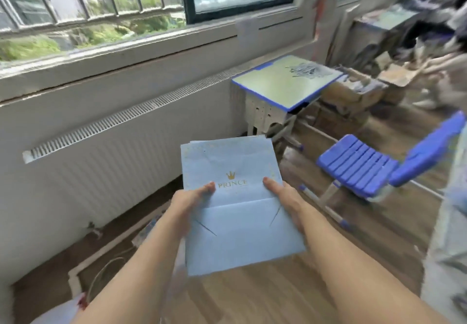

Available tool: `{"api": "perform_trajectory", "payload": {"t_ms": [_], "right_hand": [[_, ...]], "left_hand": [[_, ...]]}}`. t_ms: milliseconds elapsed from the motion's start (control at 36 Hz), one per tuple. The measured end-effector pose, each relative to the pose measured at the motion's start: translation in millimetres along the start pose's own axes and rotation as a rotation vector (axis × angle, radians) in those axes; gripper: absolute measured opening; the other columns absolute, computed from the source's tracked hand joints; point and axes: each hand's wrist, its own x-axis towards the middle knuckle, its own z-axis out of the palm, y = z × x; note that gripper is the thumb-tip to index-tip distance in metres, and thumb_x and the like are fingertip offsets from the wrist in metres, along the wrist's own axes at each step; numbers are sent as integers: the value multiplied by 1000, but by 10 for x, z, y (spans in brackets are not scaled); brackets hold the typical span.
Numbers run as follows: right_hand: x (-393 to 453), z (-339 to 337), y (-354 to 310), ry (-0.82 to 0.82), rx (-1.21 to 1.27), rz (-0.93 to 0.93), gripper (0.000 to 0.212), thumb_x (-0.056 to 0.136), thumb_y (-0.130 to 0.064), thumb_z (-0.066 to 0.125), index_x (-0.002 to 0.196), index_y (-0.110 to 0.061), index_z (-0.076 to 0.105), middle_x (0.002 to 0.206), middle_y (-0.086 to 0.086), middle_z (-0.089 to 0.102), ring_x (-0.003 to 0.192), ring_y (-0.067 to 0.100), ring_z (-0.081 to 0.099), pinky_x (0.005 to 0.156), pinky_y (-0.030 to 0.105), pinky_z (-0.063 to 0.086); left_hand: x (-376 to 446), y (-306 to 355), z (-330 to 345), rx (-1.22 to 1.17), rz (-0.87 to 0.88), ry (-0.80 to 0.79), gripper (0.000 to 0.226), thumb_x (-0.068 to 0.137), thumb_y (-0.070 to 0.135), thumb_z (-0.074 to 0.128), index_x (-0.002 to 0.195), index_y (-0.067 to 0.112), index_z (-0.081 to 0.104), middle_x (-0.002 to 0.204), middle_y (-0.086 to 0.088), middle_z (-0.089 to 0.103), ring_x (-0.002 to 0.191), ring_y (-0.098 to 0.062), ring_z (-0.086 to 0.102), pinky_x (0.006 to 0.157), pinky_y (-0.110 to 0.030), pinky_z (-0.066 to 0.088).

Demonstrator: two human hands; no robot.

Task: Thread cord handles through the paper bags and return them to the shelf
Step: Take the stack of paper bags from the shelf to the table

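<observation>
A stack of flat light-blue paper bags (235,204), the top one printed with a gold crown and "PRINCE", is held out in front of me above the floor. My left hand (188,203) grips the stack's left edge, thumb on top. My right hand (286,201) grips the right edge the same way. A pile of grey cord handles (309,70) lies on a small blue-edged desk (278,88) ahead to the right. No cord shows in the top bag.
A white radiator (106,156) runs under the window on the left. A blue plastic chair (374,167) stands right of the desk. Cardboard boxes (353,96) and clutter fill the far right. A wooden floor (252,296) lies below.
</observation>
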Motion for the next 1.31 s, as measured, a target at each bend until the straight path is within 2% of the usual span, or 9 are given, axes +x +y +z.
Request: {"api": "perform_trajectory", "payload": {"t_ms": [83,250,389,528,722,806,944,1222,1306], "right_hand": [[88,-584,30,51,28,17,90,50,-62,80,124,-17,58,109,10,71,92,32,70,86,50,55],[200,-1573,-42,132,101,42,32,85,-36,69,108,-16,57,104,14,69,77,29,67,73,40,56],[435,-2218,-74,204,125,36,54,78,-42,74,122,-14,59,109,13,70,94,34,69,87,48,55],[688,-2703,-136,224,161,42,54,82,-41,71,126,-14,56,111,13,69,90,33,69,74,38,56],[1188,-3211,-351,244,171,45,41,84,-40,69,116,-17,59,106,12,69,83,28,67,70,36,55],[1489,-3398,-492,263,158,49,49,81,-45,71,118,-16,59,105,12,70,88,32,68,83,44,56],[1980,-3652,-873,274,154,43,51,83,-44,69,121,-13,57,104,14,70,78,29,67,68,35,54],[2887,-3982,-1384,223,185,59,62,77,-45,74,128,-14,55,106,14,71,87,33,70,81,46,56],[3205,-4086,-1575,214,165,50,60,79,-42,73,127,-12,54,109,15,69,85,32,69,78,43,56]], "left_hand": [[-10,-1,584,23,-21,-67,41,75,22,82,108,0,70,103,-14,73,96,-32,69,89,-39,54],[78,-17,1607,88,-37,-133,45,74,30,83,109,6,69,102,-11,73,90,-31,70,84,-40,55],[202,75,2314,124,-53,-175,45,79,30,80,113,5,66,105,-10,71,89,-29,69,66,-32,52],[405,191,2863,160,-59,-193,46,79,30,80,114,4,66,107,-11,71,89,-29,69,64,-31,51],[903,389,3506,193,-58,-219,54,74,33,83,116,5,65,110,-12,70,96,-34,68,93,-46,52],[1172,557,3759,181,-50,-231,53,72,32,84,113,4,66,108,-14,71,95,-35,68,94,-48,52],[1637,879,4140,141,-50,-243,57,67,32,87,114,6,67,105,-13,72,92,-35,70,91,-49,54],[2337,1366,4654,143,-84,-208,83,45,48,88,115,9,66,107,-12,71,93,-36,69,92,-49,53],[2583,1516,4837,149,-79,-192,69,58,44,89,114,9,66,108,-12,71,93,-34,69,92,-48,53]]}}
